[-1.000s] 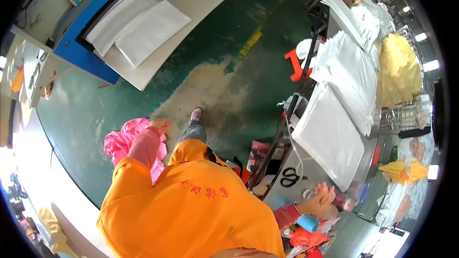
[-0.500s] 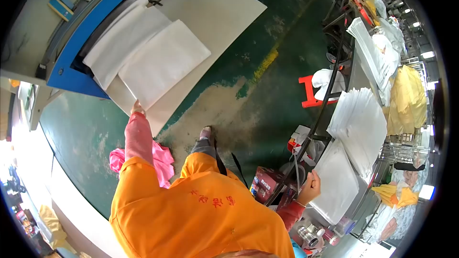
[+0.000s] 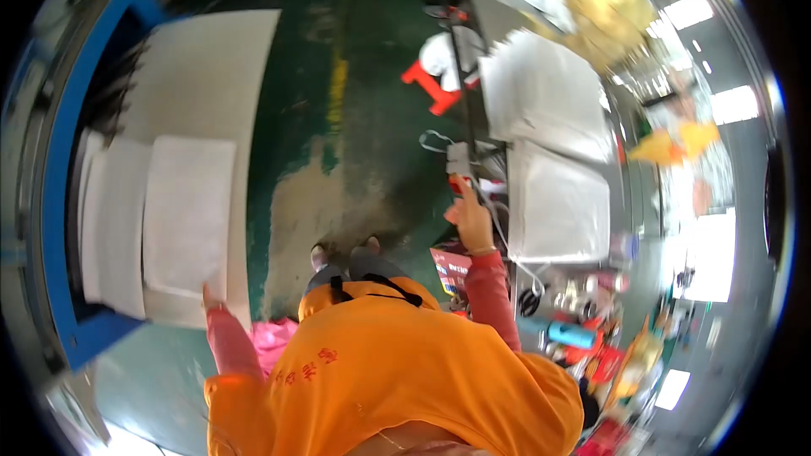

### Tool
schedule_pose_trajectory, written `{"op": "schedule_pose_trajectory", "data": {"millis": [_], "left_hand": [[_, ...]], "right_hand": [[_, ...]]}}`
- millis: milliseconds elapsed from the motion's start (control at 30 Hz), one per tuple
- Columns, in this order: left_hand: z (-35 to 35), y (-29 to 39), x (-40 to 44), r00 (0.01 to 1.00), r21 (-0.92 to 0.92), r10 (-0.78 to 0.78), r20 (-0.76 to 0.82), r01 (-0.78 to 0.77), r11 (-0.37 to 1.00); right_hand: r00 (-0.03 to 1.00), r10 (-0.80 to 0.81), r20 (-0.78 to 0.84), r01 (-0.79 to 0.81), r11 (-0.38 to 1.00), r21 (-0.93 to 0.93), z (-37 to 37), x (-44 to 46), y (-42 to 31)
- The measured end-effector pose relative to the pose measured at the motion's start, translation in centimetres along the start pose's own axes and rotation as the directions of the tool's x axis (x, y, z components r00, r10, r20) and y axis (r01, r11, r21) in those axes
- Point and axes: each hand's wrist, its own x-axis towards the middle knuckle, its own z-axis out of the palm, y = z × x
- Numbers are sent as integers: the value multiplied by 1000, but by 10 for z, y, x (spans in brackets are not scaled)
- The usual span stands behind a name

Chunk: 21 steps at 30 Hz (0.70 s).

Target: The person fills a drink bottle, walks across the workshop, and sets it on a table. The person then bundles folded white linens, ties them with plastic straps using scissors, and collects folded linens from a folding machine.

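Note:
My left hand [image 3: 213, 297] is at the lower corner of a flat white sheet [image 3: 187, 215], its fingers closed on the edge. The sheet rests beside another white sheet [image 3: 118, 228] on the pale board [image 3: 201, 67] of a blue-framed machine [image 3: 59, 203]. My right hand [image 3: 473, 218] is raised between my body and the side table, thumb and index finger apart, with nothing seen in it. Nearest to it lies a stack of white sheets [image 3: 557, 211] on the table, with a second, fanned stack [image 3: 545, 93] beyond.
A red stool [image 3: 432, 89] with a white item on it stands by the table. Below my right hand is a dark red box [image 3: 452, 266]. Pink cloth [image 3: 274, 342] lies low by my left arm. A blue bottle [image 3: 572, 335] and scissors [image 3: 530, 301] are at the right.
My view has turned to the right, so the machine appears further left and more upright. My right hand has moved away from the white stack. My left hand stays at the sheet's corner.

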Motion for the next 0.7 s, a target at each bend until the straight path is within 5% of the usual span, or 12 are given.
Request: {"op": "schedule_pose_trajectory", "data": {"millis": [33, 67, 100, 133, 200, 267, 400, 500, 567, 600, 667, 700], "left_hand": [[1, 5, -7, 981, 103, -4, -196, 25, 994], [1, 10, -15, 926, 184, -8, -378, 83, 979], [-2, 23, -31, 948, 315, -117, -295, 212, 925], [8, 27, -31, 894, 338, -147, -424, 306, 890], [16, 28, -46, 847, 514, 51, -528, 271, 814], [47, 33, -72, 771, 772, 369, -519, 238, 590], [163, 44, -122, 575, 956, 770, -275, 247, 157], [255, 17, -111, 718, 997, 696, 17, -61, 39], [331, -16, -113, 575, 921, 737, 354, -352, -168], [362, -46, -76, 507, 664, 730, 460, -742, 97], [459, -75, -123, 528, 403, 621, 579, -848, 345], [506, -78, -160, 714, 472, 411, 567, -690, 548]], "right_hand": [[998, -61, 2, 61, 998, 9, -3, 1, 1], [993, -110, -39, 101, 980, -170, -5, 2, 2], [989, -142, -50, 132, 977, -170, -8, 0, 7], [983, -177, -55, 166, 971, -170, -12, -1, 15], [997, -71, -40, 65, 988, -141, -16, -9, 34], [998, 31, -48, -35, 996, -85, -25, -14, 52], [956, 260, -132, -229, 950, 212, -56, -16, 89], [912, 351, -213, -197, 829, 523, -90, -8, 136], [837, 465, -290, -147, 700, 699, -123, 1, 151], [796, 517, -316, -102, 628, 771, -142, 8, 162], [769, 524, -366, -1, 574, 819, -181, 29, 201], [735, 540, -410, 96, 515, 852, -199, 41, 218]]}}
